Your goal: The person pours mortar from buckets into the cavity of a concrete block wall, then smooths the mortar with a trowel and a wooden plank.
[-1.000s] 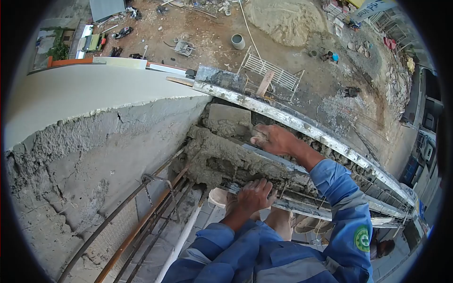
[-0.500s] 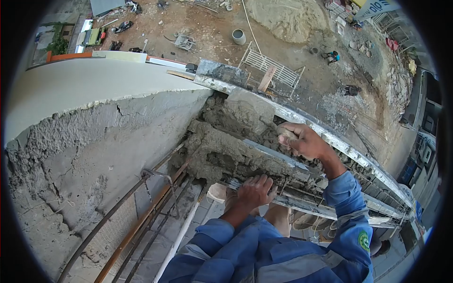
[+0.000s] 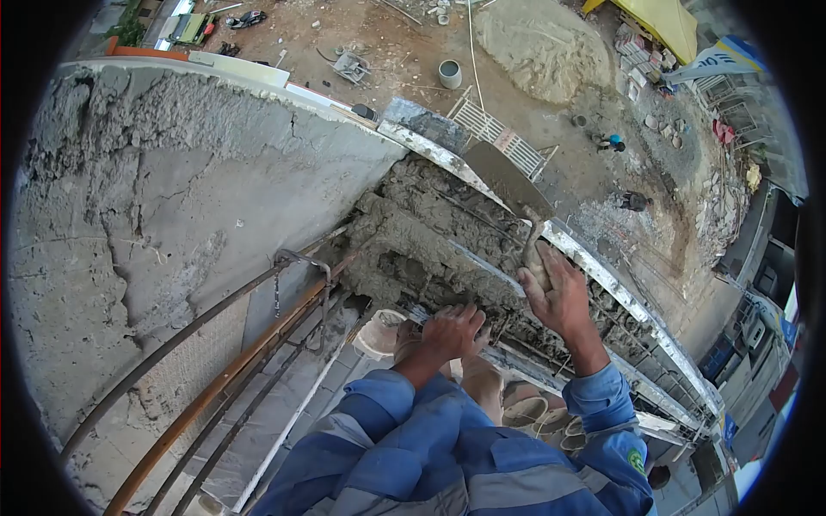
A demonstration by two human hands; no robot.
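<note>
My right hand point(image 3: 564, 297) is closed round the handle of a trowel point(image 3: 506, 179). The trowel's grey blade is tilted up and overlaps the outer form board point(image 3: 632, 292). Below it, wet concrete point(image 3: 413, 241) with a rough surface fills the left part of the narrow form, around steel bars. A thin pale strip point(image 3: 486, 267) runs lengthwise through the concrete. My left hand point(image 3: 452, 331) has its fingers curled over the near edge of the form point(image 3: 516, 365); the fingertips are partly hidden.
A cracked, plastered wall point(image 3: 198, 198) rises at the left, with bent steel bars point(image 3: 249, 361) in front of it. Several buckets point(image 3: 525, 408) stand below the form. Far below lie a sand heap point(image 3: 542, 52), a metal frame point(image 3: 503, 138) and a person point(image 3: 613, 144).
The trowel has come up off the concrete and tilted toward the outer board. My right hand has turned with it. My left hand stays at the near edge. The camera view has shifted.
</note>
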